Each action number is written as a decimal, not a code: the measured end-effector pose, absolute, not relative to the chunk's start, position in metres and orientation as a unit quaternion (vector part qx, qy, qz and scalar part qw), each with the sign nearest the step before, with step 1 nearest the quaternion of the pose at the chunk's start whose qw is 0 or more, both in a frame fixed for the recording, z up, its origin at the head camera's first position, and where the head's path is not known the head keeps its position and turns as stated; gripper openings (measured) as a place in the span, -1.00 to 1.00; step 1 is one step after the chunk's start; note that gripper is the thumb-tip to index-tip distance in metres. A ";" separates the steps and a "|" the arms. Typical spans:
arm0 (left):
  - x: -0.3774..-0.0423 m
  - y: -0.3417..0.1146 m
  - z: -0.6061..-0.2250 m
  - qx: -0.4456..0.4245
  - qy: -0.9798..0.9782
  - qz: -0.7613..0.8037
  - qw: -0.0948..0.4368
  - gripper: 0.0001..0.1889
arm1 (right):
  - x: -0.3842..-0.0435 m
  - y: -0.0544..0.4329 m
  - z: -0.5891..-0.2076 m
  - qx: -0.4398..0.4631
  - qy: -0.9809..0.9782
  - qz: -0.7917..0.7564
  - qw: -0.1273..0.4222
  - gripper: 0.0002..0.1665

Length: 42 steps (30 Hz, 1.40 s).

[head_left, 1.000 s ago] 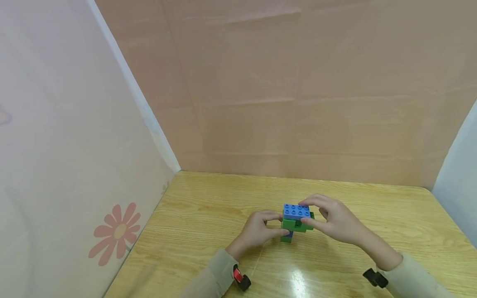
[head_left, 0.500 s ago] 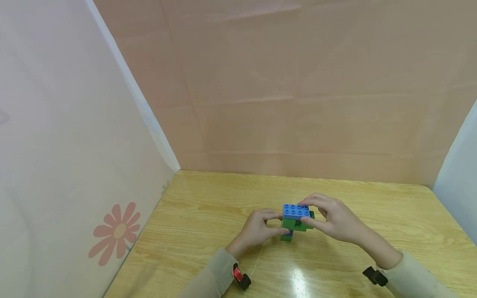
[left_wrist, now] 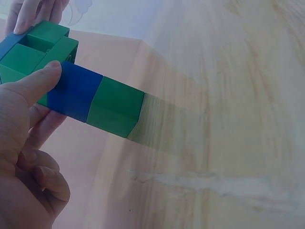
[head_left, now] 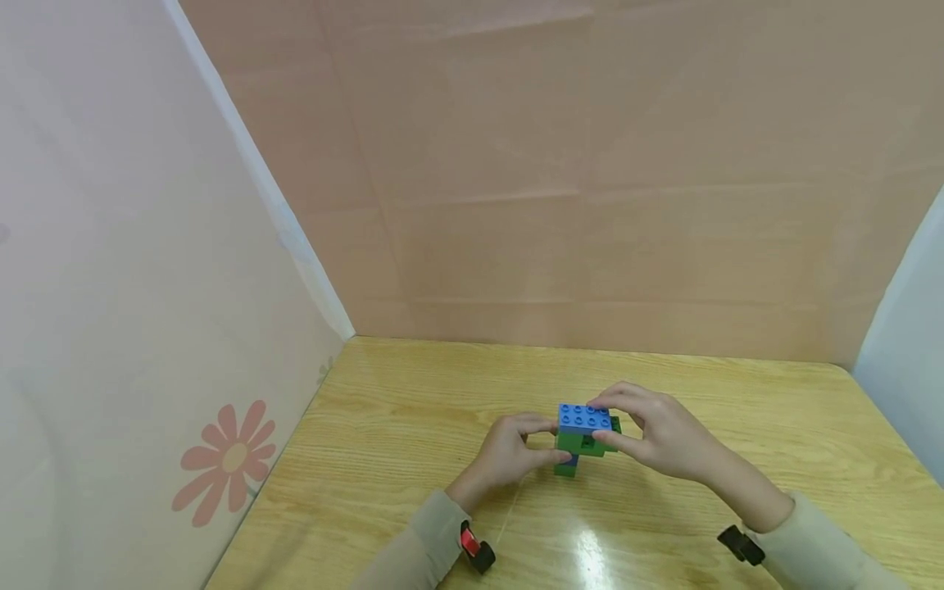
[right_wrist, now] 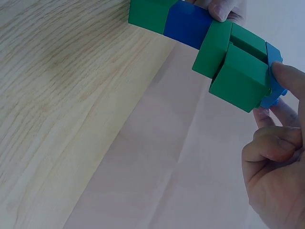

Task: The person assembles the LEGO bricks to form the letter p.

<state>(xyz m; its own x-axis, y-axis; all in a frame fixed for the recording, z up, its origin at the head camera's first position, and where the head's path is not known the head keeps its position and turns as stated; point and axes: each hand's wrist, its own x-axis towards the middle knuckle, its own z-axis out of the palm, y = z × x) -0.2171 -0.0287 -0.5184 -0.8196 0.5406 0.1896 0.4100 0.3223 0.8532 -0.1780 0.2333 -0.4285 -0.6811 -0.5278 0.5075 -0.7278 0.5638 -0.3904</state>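
A stack of toy building bricks (head_left: 571, 443) stands upright on the wooden table, between both hands. Its lowest piece is a green brick (left_wrist: 115, 107), with a dark blue brick (left_wrist: 80, 90) above it. Wider green bricks (right_wrist: 243, 78) sit higher up and jut out to the right, a slot showing between them. On top lies a light blue brick (head_left: 583, 419) with rows of studs. My left hand (head_left: 507, 452) pinches the stack from the left, thumb near the dark blue brick. From the right, my right hand (head_left: 660, 433) pinches the light blue brick between thumb and fingers.
The wood-grain table (head_left: 413, 393) ends at a tan sheet wall (head_left: 487, 246) behind. A pale wall (head_left: 133, 287) with a red flower print (head_left: 234, 459) borders the left, and another pale wall (head_left: 910, 328) the right. Both wrists wear straps over beige sleeves.
Both hands keep the same hold on the bricks. Hands, stack and background shift only very slightly in the head view; the arrangement of the bricks looks the same.
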 end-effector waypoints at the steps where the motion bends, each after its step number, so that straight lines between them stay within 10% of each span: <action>1: -0.217 -0.029 -0.518 0.293 0.811 0.502 0.065 -0.55 | -0.178 0.233 -0.429 0.363 -0.868 0.293 0.172 -0.56; 42: -0.215 -0.028 -0.527 0.301 0.817 0.488 0.055 -0.60 | -0.168 0.261 -0.464 0.238 -0.869 0.416 0.122 -0.55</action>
